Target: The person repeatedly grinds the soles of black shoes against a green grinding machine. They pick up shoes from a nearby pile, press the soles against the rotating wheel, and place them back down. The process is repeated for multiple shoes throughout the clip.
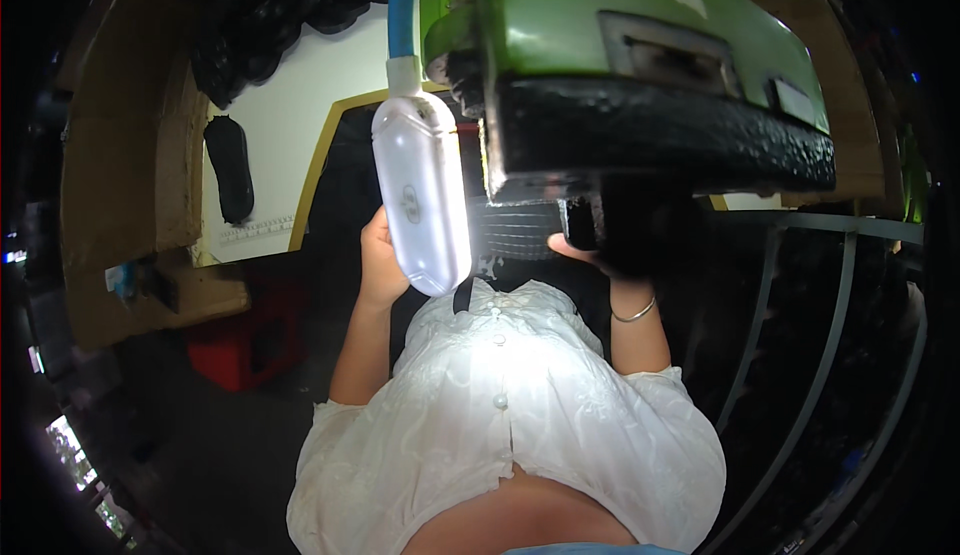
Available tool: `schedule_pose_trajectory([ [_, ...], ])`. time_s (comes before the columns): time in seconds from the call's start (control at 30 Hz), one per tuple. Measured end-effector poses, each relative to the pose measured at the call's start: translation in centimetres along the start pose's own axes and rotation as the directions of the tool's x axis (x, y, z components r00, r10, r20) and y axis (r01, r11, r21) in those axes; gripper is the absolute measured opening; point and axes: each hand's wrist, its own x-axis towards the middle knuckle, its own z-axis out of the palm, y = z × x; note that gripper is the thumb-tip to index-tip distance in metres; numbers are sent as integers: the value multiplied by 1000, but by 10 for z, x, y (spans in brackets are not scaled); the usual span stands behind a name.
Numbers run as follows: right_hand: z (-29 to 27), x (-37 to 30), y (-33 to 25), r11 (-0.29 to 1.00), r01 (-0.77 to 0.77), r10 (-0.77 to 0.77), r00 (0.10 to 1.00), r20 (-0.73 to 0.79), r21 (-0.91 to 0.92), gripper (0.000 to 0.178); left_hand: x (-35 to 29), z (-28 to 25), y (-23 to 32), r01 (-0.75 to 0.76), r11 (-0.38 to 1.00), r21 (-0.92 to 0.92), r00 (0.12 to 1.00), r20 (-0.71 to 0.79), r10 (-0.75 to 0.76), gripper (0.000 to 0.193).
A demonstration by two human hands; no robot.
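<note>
A dark piece crossed by pale grid lines (pixel 520 231) lies between my hands, below the green machine head (pixel 650 45); its exact kind I cannot make out. My right hand (pixel 592 255), with a bangle at the wrist, has its thumb on the piece's right edge, and the other fingers are hidden by the machine's dark lower part. On the other side my left hand (pixel 378 260) is raised near the piece. A lit white lamp (pixel 422 195) hides its fingers, so its hold does not show.
The lamp hangs close in front from a blue tube (pixel 403 5). At left, a white tabletop (pixel 285 155) with a yellow edge bears a black sole-shaped piece (pixel 230 170) and a heap of black pieces (pixel 255 25). A red stool (pixel 245 350) stands below; grey metal rails (pixel 835 305) run at right.
</note>
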Motion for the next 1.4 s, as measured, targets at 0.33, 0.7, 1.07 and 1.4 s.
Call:
schedule_pose_trajectory([
  [0.33, 23, 30, -5, 952, 200, -182, 979, 95, -233, 37, 9, 57, 11, -99, 927, 362, 980, 198, 27, 44],
  [0.7, -70, -30, 23, 911, -281, 328, 937, 117, -301, 23, 8, 92, -8, 273, 859, -434, 962, 136, -237, 23],
  [1.07, -40, 7, -24, 998, -7, 5, 1000, -30, -58, 26, 9, 34, 1, -5, 999, 39, 999, -50, 7, 39],
  [1.4, 18, 20, -3, 968, 146, -142, 989, 33, -202, 41, 6, -66, -61, -149, 870, 471, 984, 161, 81, 39],
])
